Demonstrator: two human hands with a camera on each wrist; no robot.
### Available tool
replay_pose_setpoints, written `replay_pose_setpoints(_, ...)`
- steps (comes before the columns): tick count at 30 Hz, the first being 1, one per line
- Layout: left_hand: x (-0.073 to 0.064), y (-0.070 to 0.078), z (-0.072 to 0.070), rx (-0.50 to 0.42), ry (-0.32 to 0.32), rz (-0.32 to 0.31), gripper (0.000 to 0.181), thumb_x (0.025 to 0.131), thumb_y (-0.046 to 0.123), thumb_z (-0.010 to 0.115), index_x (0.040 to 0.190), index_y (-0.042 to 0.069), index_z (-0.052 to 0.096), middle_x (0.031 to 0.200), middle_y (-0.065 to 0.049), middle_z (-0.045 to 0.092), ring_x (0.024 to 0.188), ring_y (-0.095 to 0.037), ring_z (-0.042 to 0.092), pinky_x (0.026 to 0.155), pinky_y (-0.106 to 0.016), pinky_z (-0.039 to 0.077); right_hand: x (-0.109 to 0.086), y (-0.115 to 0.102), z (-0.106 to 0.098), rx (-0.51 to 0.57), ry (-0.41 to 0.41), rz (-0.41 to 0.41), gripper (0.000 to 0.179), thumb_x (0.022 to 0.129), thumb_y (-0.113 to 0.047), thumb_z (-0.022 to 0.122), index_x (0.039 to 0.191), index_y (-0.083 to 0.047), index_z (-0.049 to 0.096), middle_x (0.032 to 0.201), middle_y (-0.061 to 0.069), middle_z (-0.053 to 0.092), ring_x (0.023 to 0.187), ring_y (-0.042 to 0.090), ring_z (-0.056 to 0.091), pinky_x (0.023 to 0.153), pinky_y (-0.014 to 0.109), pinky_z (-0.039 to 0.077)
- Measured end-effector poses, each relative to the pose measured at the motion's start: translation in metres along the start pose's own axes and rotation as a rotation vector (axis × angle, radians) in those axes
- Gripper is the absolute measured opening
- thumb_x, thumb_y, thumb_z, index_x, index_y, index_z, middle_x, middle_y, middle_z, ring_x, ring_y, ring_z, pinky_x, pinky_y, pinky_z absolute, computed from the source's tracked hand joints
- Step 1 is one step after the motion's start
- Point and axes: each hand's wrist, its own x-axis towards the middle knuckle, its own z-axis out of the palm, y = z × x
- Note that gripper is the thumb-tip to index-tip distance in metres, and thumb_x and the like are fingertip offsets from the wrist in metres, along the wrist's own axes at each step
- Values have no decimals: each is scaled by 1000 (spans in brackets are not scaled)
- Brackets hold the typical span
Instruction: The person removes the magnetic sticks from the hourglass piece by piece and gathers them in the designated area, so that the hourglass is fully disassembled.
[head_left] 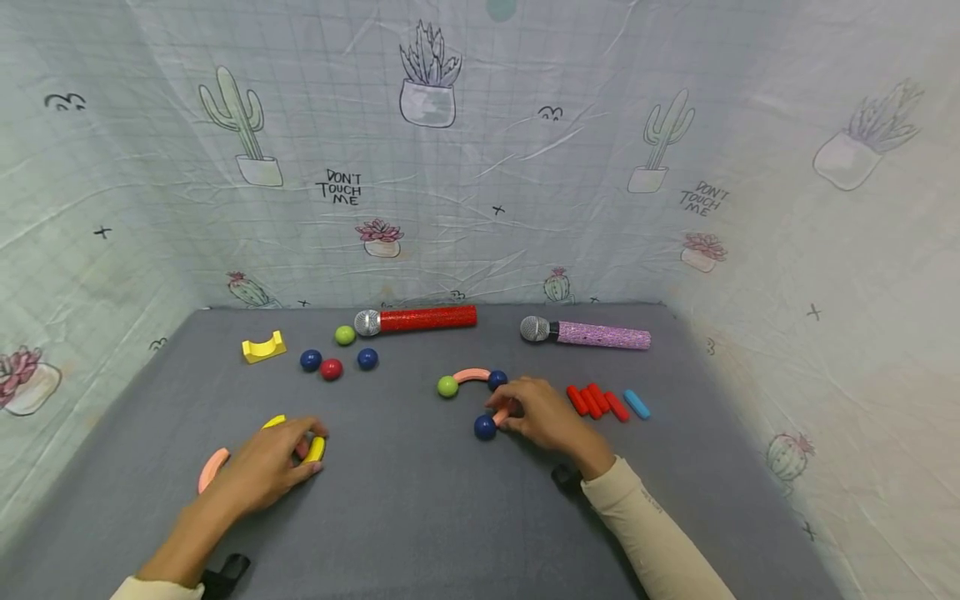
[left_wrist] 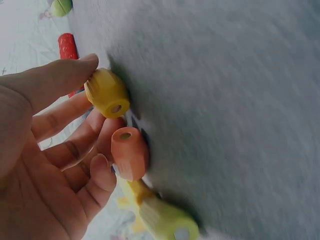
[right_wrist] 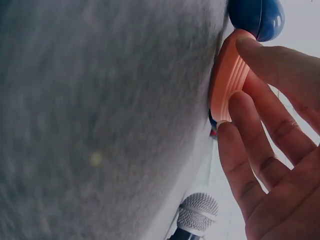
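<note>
My left hand (head_left: 262, 467) is low on the left of the grey table. Its thumb and forefinger pinch a short curved yellow piece (left_wrist: 107, 94) with a hole in its end. By the curled smaller fingers lies an orange piece (left_wrist: 130, 152). Another yellow piece (head_left: 274, 421) and an orange curved piece (head_left: 213, 469) are beside that hand. Right of centre, my right hand (head_left: 546, 417) grips a ridged orange curved piece (right_wrist: 231, 77) between thumb and fingers. A blue ball (head_left: 485, 427) touches its end. Just beyond, an orange arc (head_left: 472, 375) lies between a green ball (head_left: 447, 386) and a blue ball (head_left: 497, 380).
Several red sticks (head_left: 597, 398) and a blue stick (head_left: 637, 404) lie to the right. A red microphone (head_left: 427, 319) and a pink microphone (head_left: 603, 335) lie at the back. Several balls, including a red ball (head_left: 331, 369), and a yellow cradle-shaped block (head_left: 264, 347) are back left.
</note>
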Motion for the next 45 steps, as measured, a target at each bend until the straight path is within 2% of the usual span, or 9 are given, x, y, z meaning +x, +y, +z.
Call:
replay_pose_setpoints(5,-5,-7,-3,43,12,-13,38,85,25,90,116,14,71,87,8,59,78,-6,53,68,-30,45,0,-4,-1,31,2,13,30,87,-16,89,116,-18,80,101,-3,75,94,13,65,85,32,52)
replay_pose_setpoints(10,-5,-7,-8,112,9,-67,41,85,26,90,119,12,72,93,2,60,80,-11,53,68,-35,46,0,-1,-9,38,81,27,38,86,-14,90,122,-15,78,126,8,73,120,28,62,104,50,50)
replay_pose_setpoints(13,-1,0,-11,131,29,-62,47,85,27,91,125,11,71,97,-3,61,82,-13,55,69,-36,46,0,5,-12,29,43,34,44,88,-13,88,130,-14,75,148,16,61,138,36,55,115,59,44)
replay_pose_setpoints(16,7,13,-10,135,68,-20,51,85,29,91,129,13,71,99,-4,62,85,-15,58,70,-37,48,-2,9,-12,25,-29,44,45,91,-13,85,134,-13,72,154,19,55,144,41,51,117,62,42)
replay_pose_setpoints(22,32,44,4,87,57,69,50,85,27,91,130,15,71,104,-4,64,92,-17,62,76,-41,52,-2,9,-7,-1,-43,38,47,92,-17,85,137,-17,71,132,13,61,120,30,60,100,48,53)
replay_pose_setpoints(27,55,73,20,56,3,119,49,88,29,88,132,17,70,112,-5,65,100,-18,64,79,-41,55,-1,3,-4,-56,-36,27,45,91,-24,86,134,-22,71,112,10,60,95,19,52,79,33,44)
replay_pose_setpoints(34,86,109,48,36,-28,238,52,88,30,89,135,20,70,124,-6,66,112,-24,65,94,-50,58,0,-7,-2,-23,-40,55,41,89,-25,88,126,-18,72,109,6,57,89,18,51,75,30,42)
replay_pose_setpoints(40,103,124,65,68,-16,333,35,90,25,87,122,20,74,111,-2,64,97,-19,62,86,-42,55,2,-13,3,-50,-10,52,37,85,-29,92,116,-18,75,107,4,59,88,14,52,77,32,45)
replay_pose_setpoints(45,107,127,68,60,-7,325,19,92,24,86,106,22,74,100,0,60,84,-15,55,76,-37,50,3,-15,6,-75,-5,72,36,84,-32,93,113,-20,76,106,1,60,89,12,54,79,33,48)
